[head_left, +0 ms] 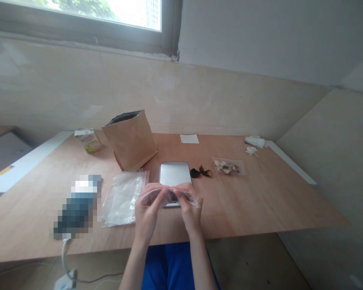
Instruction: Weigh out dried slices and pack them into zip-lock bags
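My left hand (148, 215) and my right hand (190, 211) both grip the red-edged top of a small zip-lock plastic bag (169, 196), holding it just above the table. Dark contents show inside the bag, partly hidden by my fingers. Behind my hands lies a flat silver scale or metal plate (174, 173), its front part hidden by the bag. Next to it are a few dark dried pieces (199, 172). To the left of my left hand lies a flattened transparent zip-lock bag (122, 199).
A small transparent bag of brown-and-white pieces (228, 166) lies right of the dark pieces. Further back are a foil-lined kraft paper bag (130, 141), a small carton (88, 141), white paper (189, 139) and white scraps (254, 141). A pixelated object (77, 205) lies on the wooden table (260, 201).
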Demonstrator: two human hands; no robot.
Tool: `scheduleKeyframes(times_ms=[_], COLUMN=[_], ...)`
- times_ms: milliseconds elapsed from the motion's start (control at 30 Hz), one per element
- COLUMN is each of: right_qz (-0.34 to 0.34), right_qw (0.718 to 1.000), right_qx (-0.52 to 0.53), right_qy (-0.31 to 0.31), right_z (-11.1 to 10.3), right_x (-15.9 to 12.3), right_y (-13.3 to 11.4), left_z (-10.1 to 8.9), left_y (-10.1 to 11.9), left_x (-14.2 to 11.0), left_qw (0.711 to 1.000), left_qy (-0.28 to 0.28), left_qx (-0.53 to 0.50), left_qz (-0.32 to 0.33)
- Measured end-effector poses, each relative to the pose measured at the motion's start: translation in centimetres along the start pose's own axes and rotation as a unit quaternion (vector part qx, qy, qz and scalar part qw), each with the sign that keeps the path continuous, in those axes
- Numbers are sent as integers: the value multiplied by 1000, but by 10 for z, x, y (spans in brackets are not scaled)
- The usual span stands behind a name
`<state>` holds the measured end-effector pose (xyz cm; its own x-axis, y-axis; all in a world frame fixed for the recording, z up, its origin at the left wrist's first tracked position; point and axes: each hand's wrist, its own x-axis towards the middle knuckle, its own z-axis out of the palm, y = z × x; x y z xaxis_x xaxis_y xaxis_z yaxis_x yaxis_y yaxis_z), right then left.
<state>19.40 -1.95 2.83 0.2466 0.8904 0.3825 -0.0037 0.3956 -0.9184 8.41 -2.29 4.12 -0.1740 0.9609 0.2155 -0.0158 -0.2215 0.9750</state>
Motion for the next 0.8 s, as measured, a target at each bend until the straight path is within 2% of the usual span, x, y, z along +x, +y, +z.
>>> scheduleKeyframes(times_ms=[167, 267, 367, 467, 633, 700, 800], right_qz=[57, 92, 102, 107, 116, 119, 135], right_qw=[998, 995, 994, 991, 983, 983, 982], right_qx=[11, 17, 30, 21, 5, -2, -15], right_qy=[-1, -18, 27, 77, 139, 143, 129], right_z=[-3, -6, -10, -13, -16, -19, -32], right_x=[0, 1, 4, 5, 5, 7, 15], right_y=[3, 5, 8, 11, 12, 10, 5], left_z=[1, 1, -3, -5, 2, 6, 8], left_y=[-4, -12, -18, -19, -14, -13, -16], left_x=[2, 5, 8, 11, 9, 7, 6], left_qw=[998, 991, 980, 975, 956, 952, 955], left_qy=[-22, -7, 26, 34, 10, 7, -46], left_qx=[-41, -91, -120, -128, -189, -205, -188], left_qz=[-33, -94, -154, -177, -223, -228, -223])
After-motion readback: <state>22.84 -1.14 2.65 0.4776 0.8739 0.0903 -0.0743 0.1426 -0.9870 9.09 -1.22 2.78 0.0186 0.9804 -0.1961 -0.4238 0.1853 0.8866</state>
